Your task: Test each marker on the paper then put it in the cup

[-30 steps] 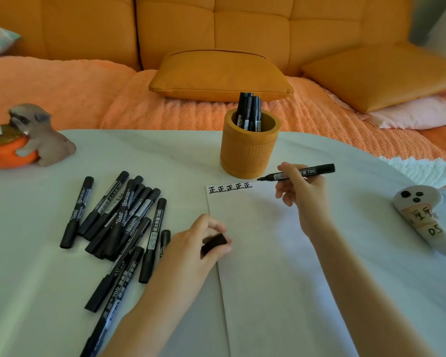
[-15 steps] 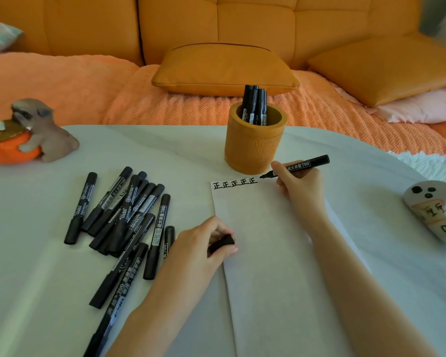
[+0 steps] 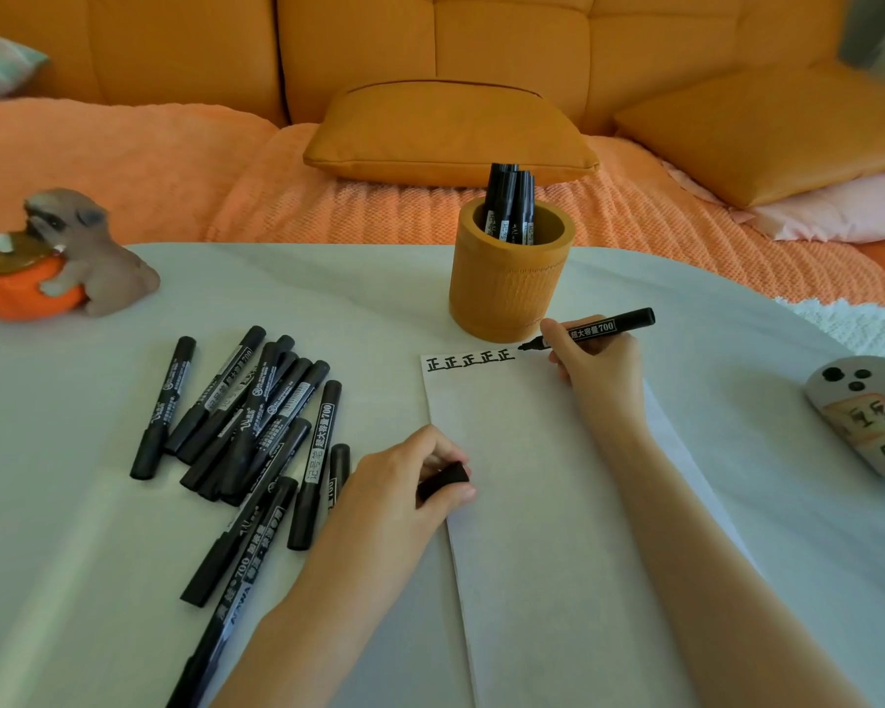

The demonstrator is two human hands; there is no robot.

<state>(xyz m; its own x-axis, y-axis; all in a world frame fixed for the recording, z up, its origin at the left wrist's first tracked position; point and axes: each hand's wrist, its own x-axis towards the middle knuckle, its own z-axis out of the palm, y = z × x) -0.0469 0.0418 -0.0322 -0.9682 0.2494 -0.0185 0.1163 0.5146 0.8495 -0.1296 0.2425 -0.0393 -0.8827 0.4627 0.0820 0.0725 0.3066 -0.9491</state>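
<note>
Black capped markers in ribbed orange cylindrical cup: lower barrels hidden behind wall. Black plastic cap: part covered by left hand. Nearest black felt marker: cut by bottom edge. White ghost-shaped figure: clipped at right edge.

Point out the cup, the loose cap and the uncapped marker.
cup (image 3: pixel 507 293), head view, on its front wall.
cap (image 3: pixel 443 481), head view, on its exposed black side.
uncapped marker (image 3: pixel 591 330), head view, on its labelled barrel.

A dog figurine hugs an orange bowl at the worktop's left edge; a ghost toy lies at the right; cushions rest on the sofa behind
</note>
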